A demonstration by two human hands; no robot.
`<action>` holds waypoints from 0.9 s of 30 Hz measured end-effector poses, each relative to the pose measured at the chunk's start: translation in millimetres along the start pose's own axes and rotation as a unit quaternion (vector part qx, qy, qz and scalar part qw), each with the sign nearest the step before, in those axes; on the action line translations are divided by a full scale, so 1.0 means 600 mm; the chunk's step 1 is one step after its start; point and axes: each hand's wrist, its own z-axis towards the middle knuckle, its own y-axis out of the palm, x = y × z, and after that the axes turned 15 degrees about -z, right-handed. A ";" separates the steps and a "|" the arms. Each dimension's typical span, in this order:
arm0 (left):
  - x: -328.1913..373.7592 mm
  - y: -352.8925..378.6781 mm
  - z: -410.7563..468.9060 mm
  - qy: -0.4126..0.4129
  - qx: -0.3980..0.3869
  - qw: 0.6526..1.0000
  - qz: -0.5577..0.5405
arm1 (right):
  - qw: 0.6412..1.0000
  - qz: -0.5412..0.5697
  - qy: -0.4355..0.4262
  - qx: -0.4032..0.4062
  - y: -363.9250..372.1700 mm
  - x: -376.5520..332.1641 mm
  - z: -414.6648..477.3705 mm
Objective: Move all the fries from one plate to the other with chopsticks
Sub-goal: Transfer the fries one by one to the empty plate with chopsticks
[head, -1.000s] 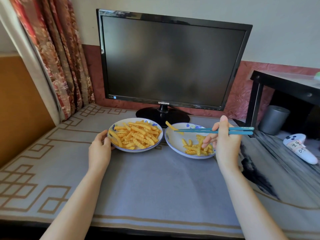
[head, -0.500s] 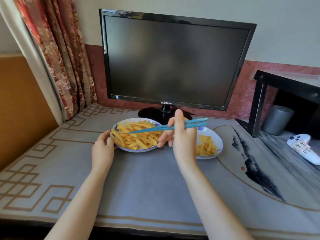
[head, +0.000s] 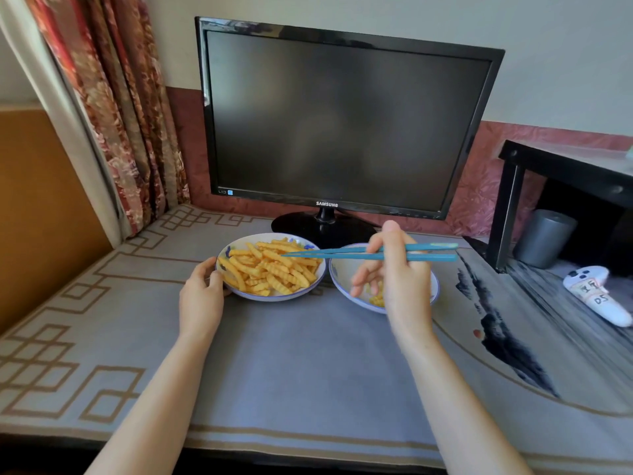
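— Left hand [head: 200, 296] first: what does it do?
— It grips the near rim of the left plate [head: 274, 298], fingers curled on the edge. It is at the same place as one second ago, so it only steadies the plate.
— And the fries [head: 270, 269]?
— Almost all lie in a heap on the left plate. The heap looks as big as before, so I judge the task is far from finished.
— Where are the chopsticks [head: 342, 253]?
— They are nearly level, and the tips are over the middle of the heap. One second ago the tips carried one fry above the right plate. Half a second ago they reached deep into the left plate. Now they are drawn back a little to the right, but they are still over the heap.
— Do they hold a fry now?
— I cannot tell. The tips are close together against the yellow heap, and no single fry stands out between them.
— The right plate [head: 339, 272]?
— It stands just beside the left one. Only a few fries show in it, partly hidden under the hand.
— And the right hand [head: 397, 282]?
— It is clamped on the chopsticks, thumb up, above the right plate. It has moved back to the right since half a second ago.
— What does this mean for the task?
— I think the earlier fry is delivered and the next trip begins. If the tips are empty, they must go down into the heap again.
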 end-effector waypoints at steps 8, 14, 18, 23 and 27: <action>-0.001 0.000 0.001 0.001 -0.003 1.000 0.012 | 0.993 -0.102 0.006 0.064 -0.122 0.030 0.018; -0.001 0.000 0.000 0.008 -0.004 1.000 0.001 | 0.987 -0.152 0.014 0.047 -0.133 0.053 0.016; 0.000 0.001 0.000 0.010 -0.004 1.000 0.000 | 0.988 -0.143 0.020 0.063 -0.125 0.057 0.016; 0.001 0.002 -0.003 0.010 -0.004 1.000 -0.005 | 0.989 -0.091 0.027 0.117 -0.112 0.049 0.011; 0.000 0.001 -0.002 0.008 -0.004 1.000 -0.002 | 0.990 -0.048 0.027 0.126 -0.093 0.039 0.008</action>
